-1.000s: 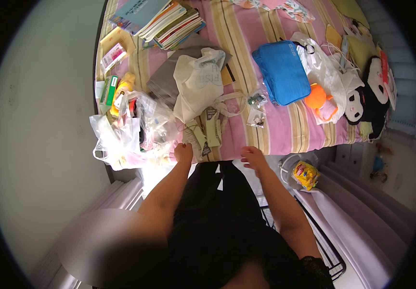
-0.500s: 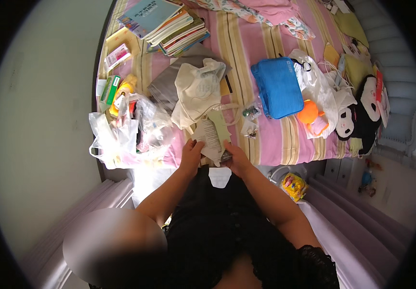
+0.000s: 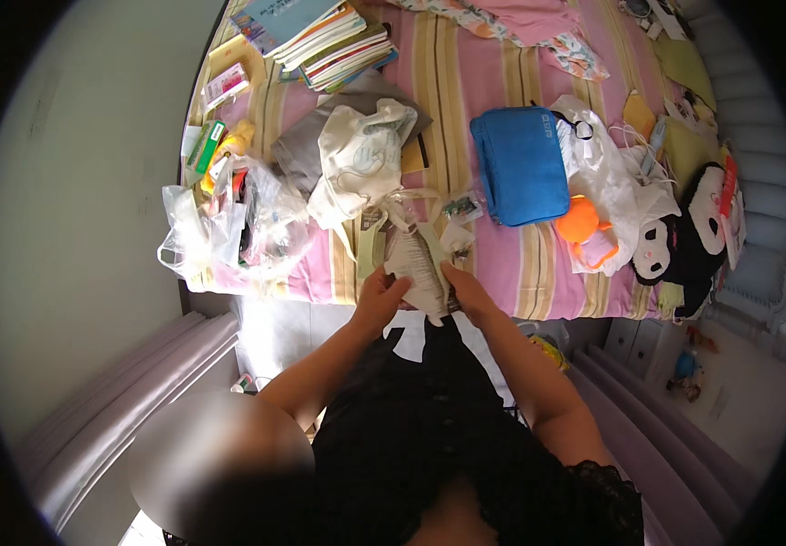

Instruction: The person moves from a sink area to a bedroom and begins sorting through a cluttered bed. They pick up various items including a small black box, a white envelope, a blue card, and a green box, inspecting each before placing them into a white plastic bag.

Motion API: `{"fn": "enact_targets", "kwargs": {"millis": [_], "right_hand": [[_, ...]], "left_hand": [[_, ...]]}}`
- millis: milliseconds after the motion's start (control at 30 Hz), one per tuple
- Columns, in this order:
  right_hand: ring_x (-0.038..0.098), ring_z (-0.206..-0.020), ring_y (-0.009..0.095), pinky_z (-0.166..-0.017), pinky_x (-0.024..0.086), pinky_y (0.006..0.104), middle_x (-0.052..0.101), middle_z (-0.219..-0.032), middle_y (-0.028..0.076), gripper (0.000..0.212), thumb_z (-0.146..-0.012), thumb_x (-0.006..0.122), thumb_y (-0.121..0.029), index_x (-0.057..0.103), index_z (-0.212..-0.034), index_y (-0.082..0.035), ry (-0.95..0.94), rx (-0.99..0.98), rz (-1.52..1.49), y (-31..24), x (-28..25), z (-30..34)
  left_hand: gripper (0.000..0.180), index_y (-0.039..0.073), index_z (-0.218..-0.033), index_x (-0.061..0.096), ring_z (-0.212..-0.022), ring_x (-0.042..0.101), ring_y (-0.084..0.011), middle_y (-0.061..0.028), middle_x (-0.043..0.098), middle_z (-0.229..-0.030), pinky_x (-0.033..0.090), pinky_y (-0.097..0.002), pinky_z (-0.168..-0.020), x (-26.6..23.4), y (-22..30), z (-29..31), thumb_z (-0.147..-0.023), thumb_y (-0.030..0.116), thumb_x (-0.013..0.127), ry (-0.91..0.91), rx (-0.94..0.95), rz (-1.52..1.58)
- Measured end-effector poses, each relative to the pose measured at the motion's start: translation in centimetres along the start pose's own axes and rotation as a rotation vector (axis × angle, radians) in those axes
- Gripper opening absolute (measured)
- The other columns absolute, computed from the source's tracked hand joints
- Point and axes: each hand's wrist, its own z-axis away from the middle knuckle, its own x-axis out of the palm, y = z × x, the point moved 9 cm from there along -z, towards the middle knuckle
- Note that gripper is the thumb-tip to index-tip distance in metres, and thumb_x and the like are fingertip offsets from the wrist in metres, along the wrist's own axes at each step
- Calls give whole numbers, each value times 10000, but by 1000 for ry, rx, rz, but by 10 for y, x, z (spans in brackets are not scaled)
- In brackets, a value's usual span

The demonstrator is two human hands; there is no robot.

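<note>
At the bed's near edge, my left hand (image 3: 380, 300) pinches the left side of a printed paper (image 3: 418, 271), off-white with dense dark lines and a pointed lower end. Thumb and fingers of my right hand (image 3: 468, 293) close on its other side. A pale green strip (image 3: 432, 244) shows along the paper's right edge. Another green strip (image 3: 371, 249) lies just left of the paper. Beyond it rests a crumpled cream cloth bag (image 3: 366, 150), its strap reaching down toward the paper. Small clear packets (image 3: 458, 238) lie to the right.
On the striped bed (image 3: 520, 296) are a blue zipped case (image 3: 522, 164), an orange plush toy (image 3: 579, 220), white plastic bags (image 3: 600, 173) and a black plush toy (image 3: 691, 232). To the left are clear plastic bags (image 3: 270, 218), a green box (image 3: 206, 150) and stacked books (image 3: 343, 50).
Both hands have shifted slightly right with the paper, which now sits more tilted. A green strip now shows separately at the left. The view has also shifted a little.
</note>
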Motion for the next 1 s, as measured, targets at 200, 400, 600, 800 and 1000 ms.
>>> {"fn": "enact_targets", "kwargs": {"millis": [200, 400, 600, 800, 1000], "right_hand": [[572, -769, 130, -691, 455, 266, 616, -872, 53, 361, -951, 484, -343, 595, -989, -1, 237, -80, 20, 28, -40, 24], [532, -801, 111, -723, 435, 257, 603, -893, 36, 336, -942, 523, -319, 588, -1020, 2, 435, -147, 44, 43, -65, 53], [578, -881, 146, -793, 458, 284, 614, -982, 54, 343, -945, 522, -325, 562, -1094, -19, 231, -113, -283, 57, -55, 45], [551, -1041, 184, -907, 443, 373, 555, -1170, 56, 393, -900, 597, -230, 466, -1227, -54, -43, -114, -323, 16, 24, 43], [588, -987, 218, -834, 487, 347, 574, -1102, 81, 471, -792, 647, 0, 446, -1216, -38, 82, -228, -357, -11, 28, 44]], "left_hand": [[437, 55, -1162, 502, -869, 625, -256, -117, 632, -953, 491, -383, -795, -67, -85, -42, -892, 389, 581, 181, -161, 18], [583, 23, -1062, 577, -1092, 512, -321, -166, 599, -1036, 402, -445, -924, -144, -98, -84, -677, 418, 764, 816, -77, -1155], [493, 19, -975, 607, -910, 594, -300, -158, 615, -948, 478, -406, -770, -177, -130, -96, -674, 372, 774, 539, -234, -897], [231, 15, -927, 599, -704, 576, -112, -42, 620, -796, 460, -243, -611, -62, -90, -23, -731, 75, 706, 77, -148, -238], [155, 10, -934, 592, -741, 567, -85, -16, 610, -819, 455, -223, -663, -7, -58, -16, -784, -5, 624, -262, -13, -382]]}}
